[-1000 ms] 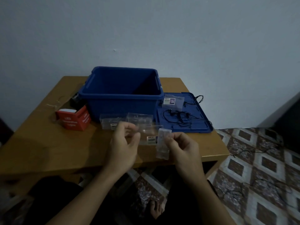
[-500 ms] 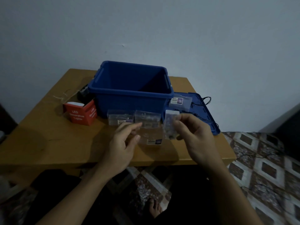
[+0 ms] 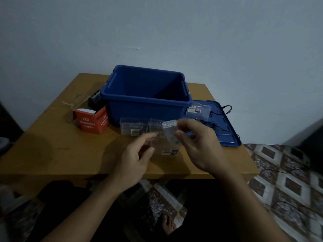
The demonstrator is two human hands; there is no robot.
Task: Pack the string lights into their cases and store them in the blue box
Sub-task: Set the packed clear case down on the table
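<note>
On the desk (image 3: 52, 151) the blue box (image 3: 139, 109) stands open. Before it the right hand (image 3: 201, 145) is raised, its grip pinching a clear case (image 3: 170, 131) upright. The left hand (image 3: 134, 158) hovers beside it, fingers loosely spread. The case's contents are too dim to make out.

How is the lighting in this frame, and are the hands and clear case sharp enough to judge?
Head view: dim, bluish, no glare, the blue box dark inside. Head view: the clear case pinched by the right hand is faint and smeared; the left hand is soft-edged. Head view: print on the red carton is readable, lower corners murky.
</note>
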